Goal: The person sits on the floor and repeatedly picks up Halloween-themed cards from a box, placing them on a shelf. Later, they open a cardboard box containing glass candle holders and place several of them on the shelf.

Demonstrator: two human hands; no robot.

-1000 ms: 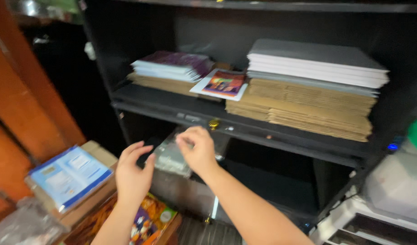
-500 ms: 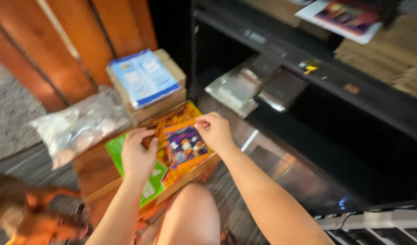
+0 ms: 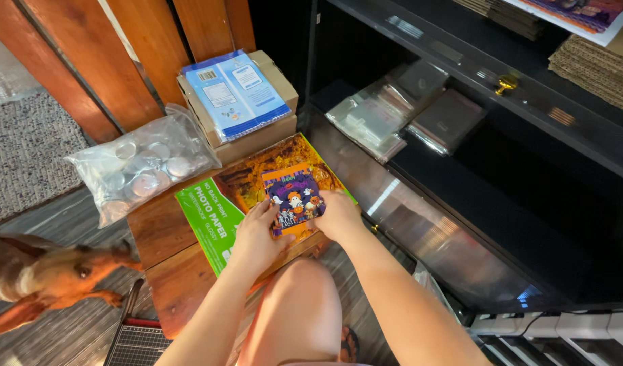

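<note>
**Two hands on a printed card**

Two hands close on one small card, printed in purple and orange with cartoon figures. The left hand grips the card's lower left edge, fingers curled onto its face. The right hand pinches the lower right edge between thumb and fingers. The card lies flat between the hands, resting on a paper pack with a green band and an orange picture. The pack sits under both hands on a low wooden table.

Beyond the left hand lies a clear bag of round metal discs. Just past the bag stands a cardboard box with a blue packet on top. Beyond the right hand, inside a black shelf unit, stacks of clear sleeves lie on the lower shelf. Corrugated cardboard lies on the shelf above, far right of the hands.

A bare knee shows directly below the hands. A brown dog stands well to the left of the left hand, its head turned toward the table.
</note>
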